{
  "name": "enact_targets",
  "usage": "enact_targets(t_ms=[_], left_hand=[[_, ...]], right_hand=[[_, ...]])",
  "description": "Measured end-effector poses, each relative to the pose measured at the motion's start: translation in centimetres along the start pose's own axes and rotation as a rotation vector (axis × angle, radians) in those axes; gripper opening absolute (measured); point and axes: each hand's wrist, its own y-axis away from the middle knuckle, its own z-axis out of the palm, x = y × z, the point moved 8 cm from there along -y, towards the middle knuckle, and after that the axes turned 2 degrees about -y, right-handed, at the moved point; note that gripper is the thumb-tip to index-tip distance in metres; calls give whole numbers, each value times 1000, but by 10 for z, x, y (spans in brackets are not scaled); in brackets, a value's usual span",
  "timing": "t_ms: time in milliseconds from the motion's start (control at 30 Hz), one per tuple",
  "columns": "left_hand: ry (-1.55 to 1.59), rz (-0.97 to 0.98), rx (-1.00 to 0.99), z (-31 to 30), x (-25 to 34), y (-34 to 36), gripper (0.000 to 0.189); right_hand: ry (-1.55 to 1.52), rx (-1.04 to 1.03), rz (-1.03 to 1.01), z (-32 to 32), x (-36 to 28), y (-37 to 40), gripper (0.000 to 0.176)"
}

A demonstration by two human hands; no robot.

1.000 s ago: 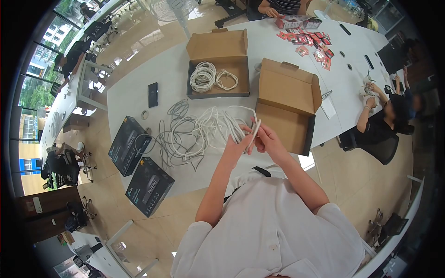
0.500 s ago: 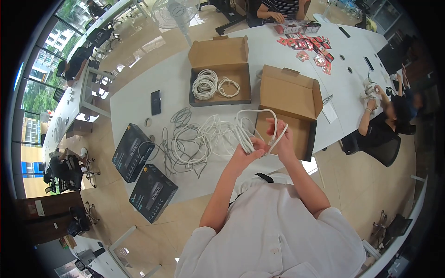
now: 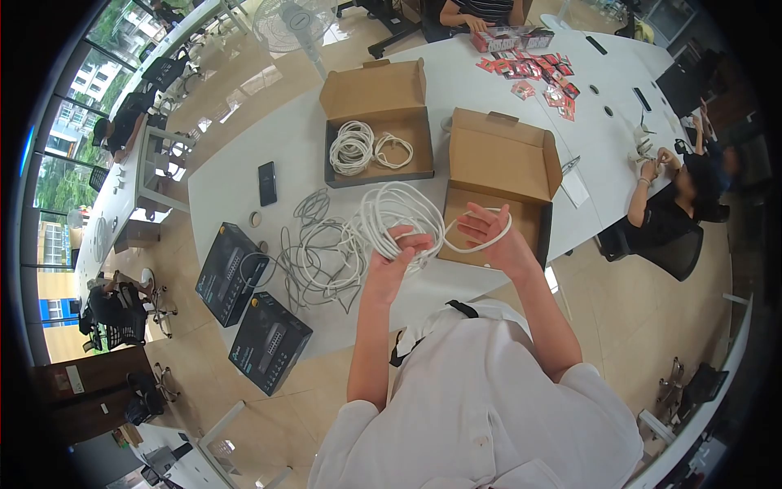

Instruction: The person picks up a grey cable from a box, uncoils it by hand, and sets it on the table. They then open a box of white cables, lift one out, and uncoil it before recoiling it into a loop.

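Note:
A coil of white cable [image 3: 399, 205] is in my left hand [image 3: 393, 259], whose thumb and fingers close round its lower strands, just above the table. My right hand [image 3: 509, 251] has its fingers loosely bent, and a loop of the same cable passes round them and across the palm. Below my right hand is an open cardboard box [image 3: 533, 218], its inside partly hidden by the hand. Left of the coil, a tangle of grey and white cables [image 3: 319, 259] lies on the table.
Another open box [image 3: 381, 177] holds coiled white cables. Two dark product boxes [image 3: 230, 273] stand at the table's left edge near a phone [image 3: 267, 183]. Red packets [image 3: 533, 72] are scattered at the far side. People sit at the far and right sides; a fan [image 3: 295, 24] stands behind.
My left hand has moved left and lifted the coil, which now opens into wider rings. My right hand's fingers have loosened from their pinch, with the loop round them. The view has shifted slightly.

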Motion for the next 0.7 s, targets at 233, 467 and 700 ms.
enact_targets(t_ms=[233, 467, 700], left_hand=[[413, 133, -50, -12, 21, 3, 57], [1184, 108, -408, 0, 58, 7, 60], [656, 108, -191, -20, 52, 16, 60]], right_hand=[[-314, -63, -53, -31, 2, -16, 60], [-372, -35, 147, -56, 73, -40, 50], [269, -81, 333, -40, 85, -20, 28]])
